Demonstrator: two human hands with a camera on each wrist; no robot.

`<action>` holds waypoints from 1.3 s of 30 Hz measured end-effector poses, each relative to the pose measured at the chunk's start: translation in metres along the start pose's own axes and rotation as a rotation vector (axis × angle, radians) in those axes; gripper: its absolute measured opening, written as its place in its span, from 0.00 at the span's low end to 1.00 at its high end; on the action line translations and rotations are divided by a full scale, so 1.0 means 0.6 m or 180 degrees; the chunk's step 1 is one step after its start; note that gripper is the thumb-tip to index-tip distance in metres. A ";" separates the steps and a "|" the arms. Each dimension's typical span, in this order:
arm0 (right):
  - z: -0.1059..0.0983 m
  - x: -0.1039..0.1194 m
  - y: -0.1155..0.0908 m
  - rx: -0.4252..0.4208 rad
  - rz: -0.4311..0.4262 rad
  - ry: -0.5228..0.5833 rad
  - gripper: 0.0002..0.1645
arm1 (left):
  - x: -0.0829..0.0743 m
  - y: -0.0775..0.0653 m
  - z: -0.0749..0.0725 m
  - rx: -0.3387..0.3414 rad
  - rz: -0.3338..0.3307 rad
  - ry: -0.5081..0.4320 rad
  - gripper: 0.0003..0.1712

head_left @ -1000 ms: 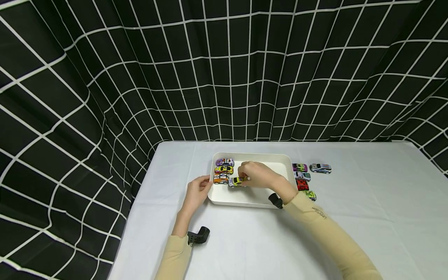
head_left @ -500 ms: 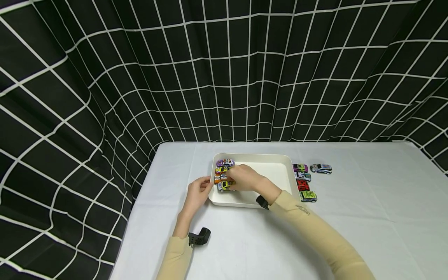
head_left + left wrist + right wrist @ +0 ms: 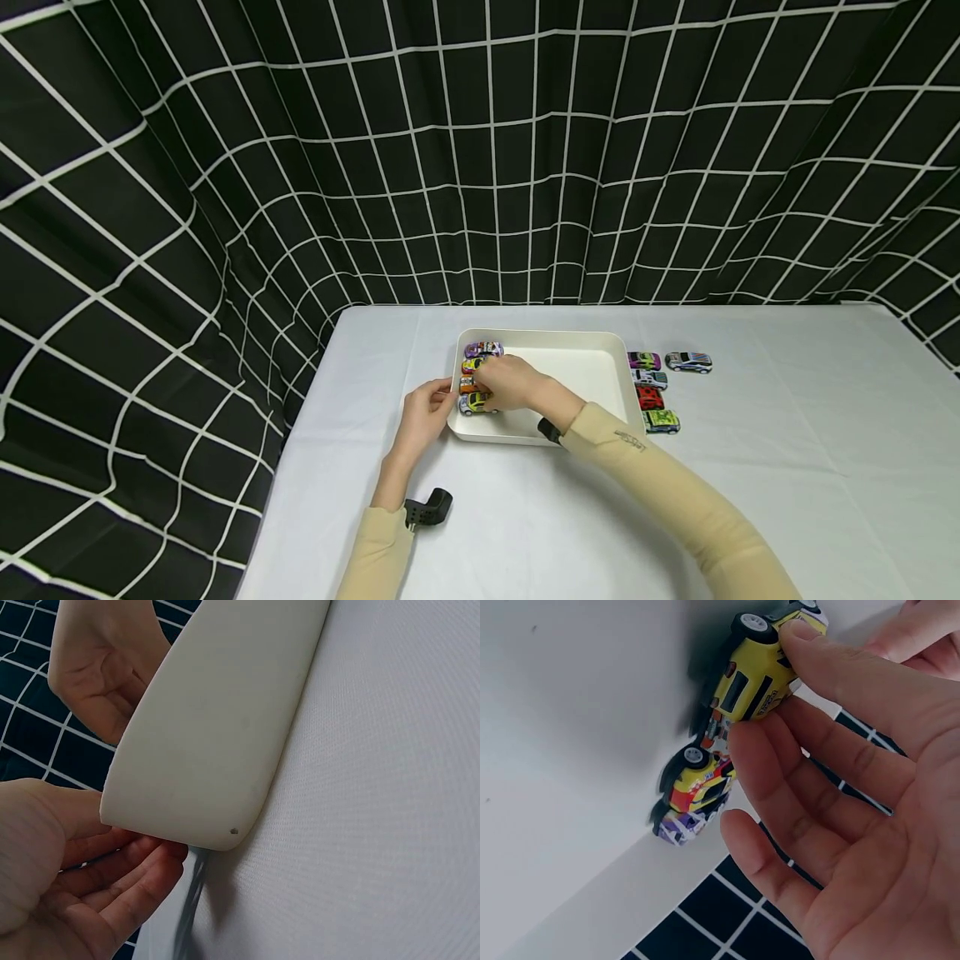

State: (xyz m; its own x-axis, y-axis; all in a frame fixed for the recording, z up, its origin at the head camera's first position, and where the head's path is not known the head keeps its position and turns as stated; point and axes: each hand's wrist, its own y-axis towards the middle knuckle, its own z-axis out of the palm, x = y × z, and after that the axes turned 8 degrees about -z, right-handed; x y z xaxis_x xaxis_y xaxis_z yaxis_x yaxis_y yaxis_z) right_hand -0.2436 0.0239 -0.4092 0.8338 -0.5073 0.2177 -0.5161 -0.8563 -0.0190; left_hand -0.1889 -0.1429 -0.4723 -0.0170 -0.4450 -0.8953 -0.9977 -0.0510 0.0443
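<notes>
In the head view my right hand (image 3: 517,385) reaches into a shallow white tray (image 3: 581,375). Its thumb and fingers pinch a yellow toy car (image 3: 754,679), the nearest of the row along the tray's left end. Beyond that car stand an orange toy car (image 3: 467,385), a yellow and red one (image 3: 472,366) and a purple and white one (image 3: 483,349), partly covered by the hand. My left hand (image 3: 423,417) grips the tray's left end; the left wrist view has its thumb at the rim and fingers against the outer wall.
Right of the tray, a column of toy cars holds a purple-green (image 3: 643,360), a pale (image 3: 649,379), a red (image 3: 649,398) and a green one (image 3: 662,421). A silver-blue car (image 3: 688,362) stands farther right. A black gridded curtain (image 3: 525,167) hangs behind the white-covered table (image 3: 787,458).
The right hand has carried the yellow car leftward inside the tray, from beside the orange car to the row's near end. The left hand keeps its place on the tray.
</notes>
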 end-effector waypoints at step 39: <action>-0.056 -0.047 -0.070 -0.0438 -0.0072 -0.0344 0.11 | -0.005 -0.001 0.002 -0.0063 -0.0045 0.0050 0.15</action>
State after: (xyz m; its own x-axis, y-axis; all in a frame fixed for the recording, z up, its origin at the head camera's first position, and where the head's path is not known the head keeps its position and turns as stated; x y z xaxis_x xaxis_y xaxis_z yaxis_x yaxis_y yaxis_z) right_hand -0.2521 0.0774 -0.3817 0.8580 -0.5018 0.1101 -0.5126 -0.8501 0.1202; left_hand -0.1881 -0.1405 -0.4703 -0.0019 -0.4580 -0.8889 -0.9964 -0.0749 0.0407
